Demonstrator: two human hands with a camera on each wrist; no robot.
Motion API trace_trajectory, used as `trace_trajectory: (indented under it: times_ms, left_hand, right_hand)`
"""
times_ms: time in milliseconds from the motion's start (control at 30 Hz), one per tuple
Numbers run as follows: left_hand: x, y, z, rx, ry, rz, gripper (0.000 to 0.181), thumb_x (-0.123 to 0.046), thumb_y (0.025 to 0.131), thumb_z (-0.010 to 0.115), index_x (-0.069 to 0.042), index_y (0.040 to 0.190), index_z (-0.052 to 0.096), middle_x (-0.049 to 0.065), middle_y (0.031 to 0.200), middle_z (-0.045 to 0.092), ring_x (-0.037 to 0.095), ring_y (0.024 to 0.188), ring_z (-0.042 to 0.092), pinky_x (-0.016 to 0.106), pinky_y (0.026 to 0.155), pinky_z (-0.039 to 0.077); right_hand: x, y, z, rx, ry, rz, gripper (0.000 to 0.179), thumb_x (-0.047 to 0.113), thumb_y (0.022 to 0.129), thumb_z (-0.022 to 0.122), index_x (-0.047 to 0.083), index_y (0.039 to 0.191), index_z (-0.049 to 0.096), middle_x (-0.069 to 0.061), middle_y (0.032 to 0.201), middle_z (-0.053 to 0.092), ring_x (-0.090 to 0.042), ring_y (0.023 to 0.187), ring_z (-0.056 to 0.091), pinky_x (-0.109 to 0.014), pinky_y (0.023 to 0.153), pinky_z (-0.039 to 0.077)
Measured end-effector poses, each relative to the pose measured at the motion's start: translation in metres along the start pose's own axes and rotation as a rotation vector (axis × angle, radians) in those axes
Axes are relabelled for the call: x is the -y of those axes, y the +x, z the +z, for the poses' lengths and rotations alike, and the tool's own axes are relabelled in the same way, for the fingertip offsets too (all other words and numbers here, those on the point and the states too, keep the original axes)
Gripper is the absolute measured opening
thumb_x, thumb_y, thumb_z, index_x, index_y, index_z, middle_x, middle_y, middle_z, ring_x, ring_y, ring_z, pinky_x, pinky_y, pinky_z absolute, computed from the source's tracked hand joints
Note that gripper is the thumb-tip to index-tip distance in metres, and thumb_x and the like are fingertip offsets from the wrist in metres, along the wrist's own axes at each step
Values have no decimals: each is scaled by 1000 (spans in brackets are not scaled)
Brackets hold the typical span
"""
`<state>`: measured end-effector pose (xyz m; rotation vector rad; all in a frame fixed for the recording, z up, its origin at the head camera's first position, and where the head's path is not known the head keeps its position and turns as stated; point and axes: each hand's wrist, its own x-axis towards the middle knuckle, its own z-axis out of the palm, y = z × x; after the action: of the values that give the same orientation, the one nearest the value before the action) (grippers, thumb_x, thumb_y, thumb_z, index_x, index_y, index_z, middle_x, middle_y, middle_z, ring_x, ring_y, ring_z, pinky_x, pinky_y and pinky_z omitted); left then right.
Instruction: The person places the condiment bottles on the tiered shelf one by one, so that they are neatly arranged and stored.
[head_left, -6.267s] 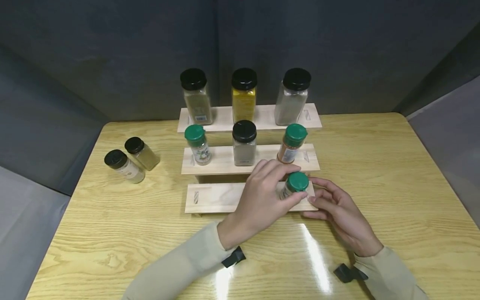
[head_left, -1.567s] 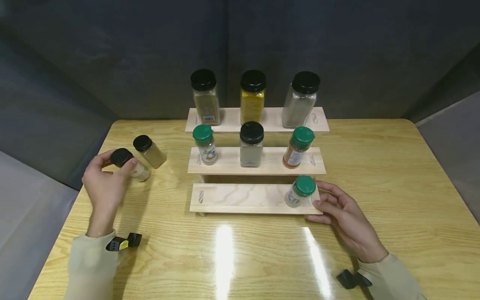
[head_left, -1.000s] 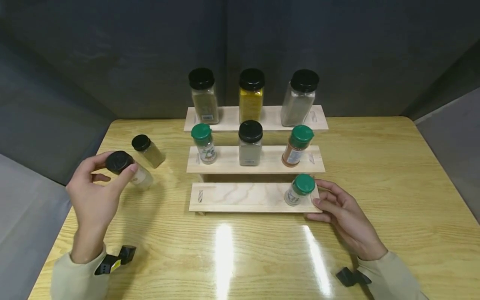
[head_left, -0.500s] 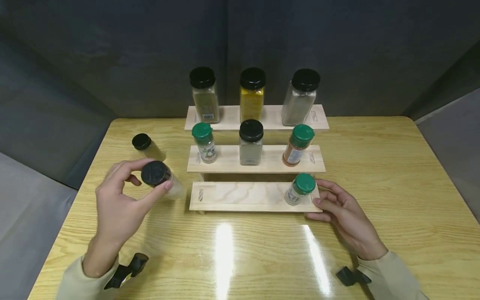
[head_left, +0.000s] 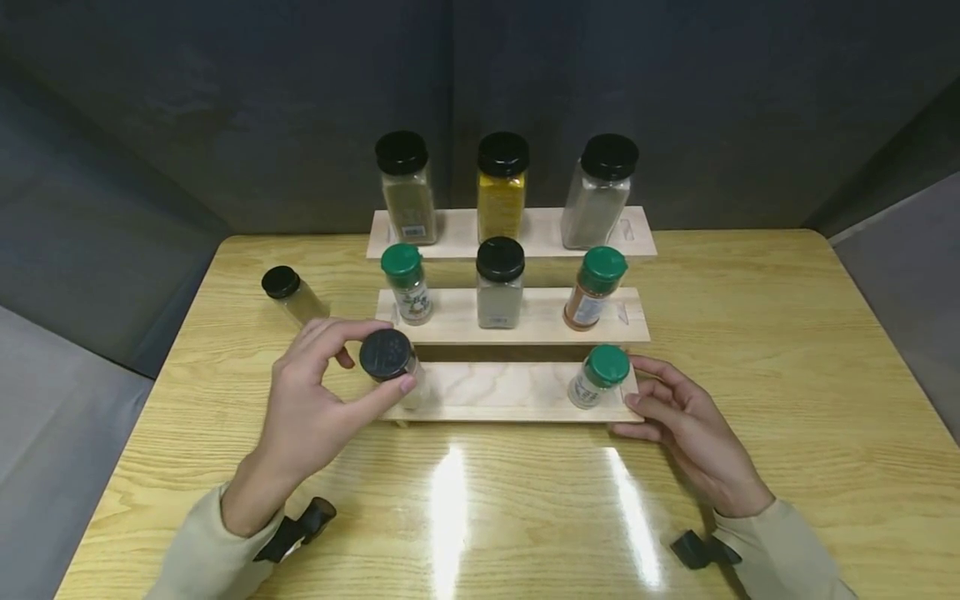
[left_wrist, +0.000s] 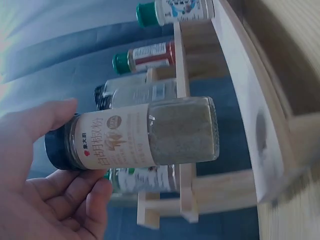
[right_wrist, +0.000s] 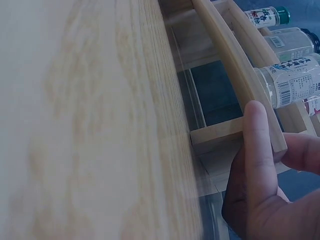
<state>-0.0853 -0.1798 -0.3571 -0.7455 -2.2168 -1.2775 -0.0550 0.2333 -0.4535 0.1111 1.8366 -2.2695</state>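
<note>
My left hand [head_left: 311, 408] pinches a spice jar [head_left: 386, 353] by its black cap, thumb on one side and fingers on the other. In the left wrist view the jar [left_wrist: 120, 136] has a pale label with Chinese characters and greyish powder inside. Its base is apart from the shelf board, over the left end of the lowest step. My right hand [head_left: 693, 437] grips the right end of the three-step wooden spice rack [head_left: 502, 396], its thumb against the board's edge in the right wrist view. Close to that hand, a green-capped jar [head_left: 598, 377] stands on the same step.
On the middle step stand a green-capped jar [head_left: 408, 285], a black-capped jar [head_left: 500, 287] and a reddish green-capped jar [head_left: 594, 287]. Three taller black-capped jars, one yellow [head_left: 502, 196], fill the top step. Another black-capped jar [head_left: 292, 293] stands on the table left of the rack.
My left hand let go of the green-capped jar on the lowest step, took the labelled jar from the left table, and carried it rightward over the rack. My right hand keeps its place.
</note>
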Motion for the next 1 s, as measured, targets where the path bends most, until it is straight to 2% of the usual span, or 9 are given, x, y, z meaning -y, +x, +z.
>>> trace_trajectory:
  times_ms: [133, 267, 500, 800, 1000]
  left_hand:
    - [-1, 2, 13, 56, -40, 6, 52, -5, 72, 98, -5, 121, 79, 2, 106, 77, 20, 92, 56, 27, 74, 44]
    - [-3, 3, 24, 104, -70, -15, 52, -6, 74, 99, -5, 121, 78, 0, 107, 75, 21, 95, 57, 29, 73, 46]
    - [-7, 11, 44, 175, -115, -19, 52, -8, 74, 100, -4, 121, 77, 1, 108, 74, 20, 97, 60, 31, 77, 53]
    - [-10, 18, 68, 230, -177, -28, 53, -12, 76, 100, -4, 123, 76, 0, 108, 75, 19, 99, 58, 33, 80, 54]
    - [-9, 19, 78, 252, -179, -33, 54, -15, 77, 100, -4, 124, 75, 0, 110, 75, 17, 102, 58, 35, 81, 56]
  right_hand:
    - [1, 0, 0, -4, 9, 10, 41, -2, 109, 62, 11, 147, 52, -9, 113, 65, -19, 101, 68, -44, 91, 66]
    - [1, 0, 0, -1, 17, 13, 41, -2, 109, 62, 11, 147, 52, -9, 113, 64, -19, 100, 68, -44, 91, 66]
    - [1, 0, 0, -6, 29, 11, 40, -4, 109, 62, 13, 145, 55, -9, 113, 65, -18, 100, 68, -44, 91, 66]
    - [1, 0, 0, -8, 16, 12, 41, -4, 109, 62, 12, 145, 54, -9, 113, 64, -19, 101, 68, -44, 91, 66]
    - [0, 0, 0, -10, 17, 11, 41, -4, 109, 62, 12, 146, 54, -9, 113, 65, -19, 101, 69, -44, 91, 66]
